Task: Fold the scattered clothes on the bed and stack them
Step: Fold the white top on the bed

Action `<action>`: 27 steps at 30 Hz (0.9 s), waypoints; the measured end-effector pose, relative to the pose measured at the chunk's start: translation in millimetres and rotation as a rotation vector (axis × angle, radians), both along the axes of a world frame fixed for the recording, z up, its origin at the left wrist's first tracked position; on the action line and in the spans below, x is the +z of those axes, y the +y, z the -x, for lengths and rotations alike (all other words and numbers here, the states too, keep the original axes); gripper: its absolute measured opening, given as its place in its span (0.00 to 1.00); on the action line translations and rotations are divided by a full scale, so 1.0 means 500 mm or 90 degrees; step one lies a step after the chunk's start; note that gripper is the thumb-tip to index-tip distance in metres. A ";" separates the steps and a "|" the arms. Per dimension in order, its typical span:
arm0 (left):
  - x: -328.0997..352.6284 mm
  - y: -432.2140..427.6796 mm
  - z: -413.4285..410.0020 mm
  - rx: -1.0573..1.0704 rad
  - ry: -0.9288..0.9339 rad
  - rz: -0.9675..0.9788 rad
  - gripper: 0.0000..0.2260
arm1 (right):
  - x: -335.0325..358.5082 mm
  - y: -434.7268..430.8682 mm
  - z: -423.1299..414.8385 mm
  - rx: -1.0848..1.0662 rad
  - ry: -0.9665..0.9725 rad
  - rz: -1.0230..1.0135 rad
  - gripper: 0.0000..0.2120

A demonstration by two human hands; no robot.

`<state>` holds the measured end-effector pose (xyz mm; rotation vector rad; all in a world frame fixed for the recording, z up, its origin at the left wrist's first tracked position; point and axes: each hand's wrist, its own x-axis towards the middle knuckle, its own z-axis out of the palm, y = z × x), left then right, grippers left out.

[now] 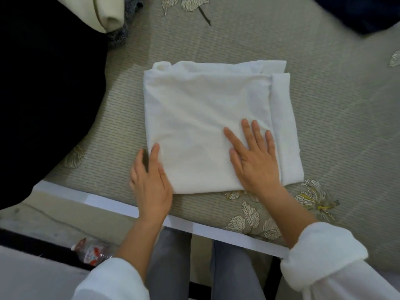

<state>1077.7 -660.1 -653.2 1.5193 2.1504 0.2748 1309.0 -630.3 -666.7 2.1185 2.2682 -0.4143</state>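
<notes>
A folded white garment (207,126) lies flat on the bed (324,126), near its front edge. The right hand (253,156) presses on the garment's near right part, fingers straight and spread. The left hand (149,180) is at the near left corner, thumb on top, fingers along the edge; whether it grips I cannot tell. A black garment (43,83) lies to the left, a cream cloth (108,14) and grey knit (121,33) behind it, and a dark blue cloth (357,11) far right.
</notes>
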 end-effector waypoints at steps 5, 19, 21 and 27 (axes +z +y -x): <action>0.022 0.025 0.009 0.066 -0.160 -0.023 0.24 | 0.038 0.023 -0.080 -0.196 0.097 -0.037 0.25; 0.109 0.156 0.017 0.372 -0.447 0.230 0.02 | 0.118 0.123 -0.144 -0.670 0.725 0.464 0.34; 0.140 0.162 0.002 0.340 -0.414 0.217 0.02 | 0.142 0.093 -0.145 -0.671 0.764 0.461 0.27; 0.231 0.171 -0.139 0.116 -0.317 0.195 0.10 | 0.208 -0.085 -0.219 -0.798 0.860 0.305 0.18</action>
